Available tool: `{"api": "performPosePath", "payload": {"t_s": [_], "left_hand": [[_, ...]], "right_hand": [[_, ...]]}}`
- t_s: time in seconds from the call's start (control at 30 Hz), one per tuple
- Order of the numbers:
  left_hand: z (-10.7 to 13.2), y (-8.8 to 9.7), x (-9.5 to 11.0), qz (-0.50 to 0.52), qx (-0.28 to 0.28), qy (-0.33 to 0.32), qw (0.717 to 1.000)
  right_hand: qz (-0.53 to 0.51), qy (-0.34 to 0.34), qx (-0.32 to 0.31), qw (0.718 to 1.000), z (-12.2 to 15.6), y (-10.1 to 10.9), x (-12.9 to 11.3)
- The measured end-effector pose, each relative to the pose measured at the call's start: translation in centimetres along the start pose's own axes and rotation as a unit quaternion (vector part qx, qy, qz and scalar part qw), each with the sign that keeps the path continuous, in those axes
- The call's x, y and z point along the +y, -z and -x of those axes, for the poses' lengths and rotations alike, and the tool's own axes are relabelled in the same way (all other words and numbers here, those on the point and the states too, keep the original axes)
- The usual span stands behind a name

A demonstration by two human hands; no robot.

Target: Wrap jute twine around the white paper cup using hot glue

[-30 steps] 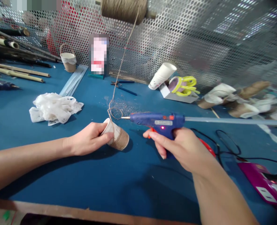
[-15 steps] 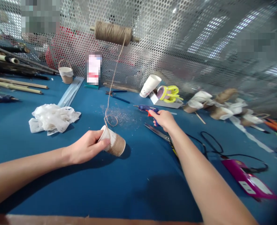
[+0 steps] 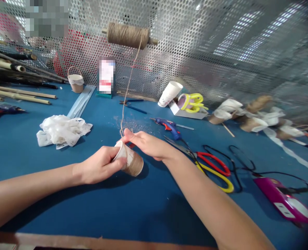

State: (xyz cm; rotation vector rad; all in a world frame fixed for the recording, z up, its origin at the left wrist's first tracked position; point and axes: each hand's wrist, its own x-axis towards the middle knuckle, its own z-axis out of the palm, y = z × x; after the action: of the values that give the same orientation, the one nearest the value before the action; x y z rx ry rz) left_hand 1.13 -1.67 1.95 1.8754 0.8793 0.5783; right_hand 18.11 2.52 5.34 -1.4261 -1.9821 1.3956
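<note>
L hand grips rim end of tilted paper cup, at its 3 o'clk; cup's long axis runs 10 (mouth) to 4 (base). Twine rises twd 12. R hand, narrow, nr twine, cup at its 8; can't tell if pinching.

Passage runs along the near tabletop; rightward, scissors and black cable obstruct, its height unclear.

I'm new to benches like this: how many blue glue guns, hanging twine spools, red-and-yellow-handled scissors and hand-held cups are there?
Blue glue guns: 2
Hanging twine spool: 1
Red-and-yellow-handled scissors: 1
Hand-held cup: 1
Total: 5
</note>
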Motion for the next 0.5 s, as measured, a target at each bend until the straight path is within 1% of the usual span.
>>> {"api": "performPosePath", "payload": {"t_s": [0.03,0.1,0.17,0.23,0.37,0.5], "left_hand": [[0.1,0.0,0.0,-0.007,0.001,-0.003,1.000],[0.1,0.0,0.0,-0.009,0.000,-0.002,1.000],[0.0,0.1,0.0,0.019,-0.006,0.009,1.000],[-0.1,0.2,-0.1,0.072,-0.010,0.021,0.997],[-0.5,0.3,-0.3,0.182,-0.006,0.053,0.982],[-0.6,0.2,-0.3,0.251,0.000,0.095,0.963]], "right_hand": [[-0.030,0.014,-0.015,0.999,-0.2,-0.7,-0.2],[-0.084,0.036,-0.008,0.996,-0.5,-1.4,-0.3],[-0.125,0.059,0.029,0.990,-0.4,-1.4,0.0],[-0.148,0.077,0.068,0.984,0.1,-0.8,0.3],[-0.159,0.094,0.124,0.975,2.0,0.4,0.2],[-0.128,0.111,0.154,0.974,3.0,0.9,0.0]]}}
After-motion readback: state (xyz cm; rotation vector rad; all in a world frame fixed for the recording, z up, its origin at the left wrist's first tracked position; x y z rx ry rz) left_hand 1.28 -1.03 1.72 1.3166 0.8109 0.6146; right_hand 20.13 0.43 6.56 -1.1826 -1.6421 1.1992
